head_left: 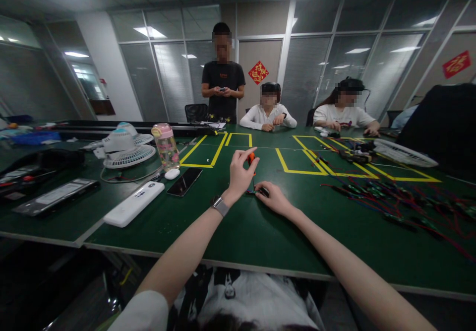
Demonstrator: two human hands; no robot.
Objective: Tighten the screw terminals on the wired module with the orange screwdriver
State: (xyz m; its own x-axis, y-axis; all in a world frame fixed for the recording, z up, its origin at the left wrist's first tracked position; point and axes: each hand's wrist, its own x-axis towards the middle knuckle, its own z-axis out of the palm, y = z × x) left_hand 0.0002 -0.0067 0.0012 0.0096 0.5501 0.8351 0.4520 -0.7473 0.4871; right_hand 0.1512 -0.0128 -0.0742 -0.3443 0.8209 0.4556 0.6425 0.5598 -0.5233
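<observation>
My left hand (240,171), with a watch (219,204) on its wrist, is raised over the middle of the green table. Its fingers curl around the orange and black handle of a screwdriver (252,158), whose thin shaft points down at the tabletop. Just right of the tip, my right hand (275,198) rests low on the table. Its thumb and fingers close on a small dark part (263,192), which looks like a little circuit board or module; the fingers partly cover it.
Left of my hands lie a black phone (185,181), a white phone-like device (134,204), a white oval case (172,174), a bottle (166,147) and white fans (128,147). Tangled wired parts (405,199) spread on the right. Yellow tape (211,165) marks the table. Several people are opposite.
</observation>
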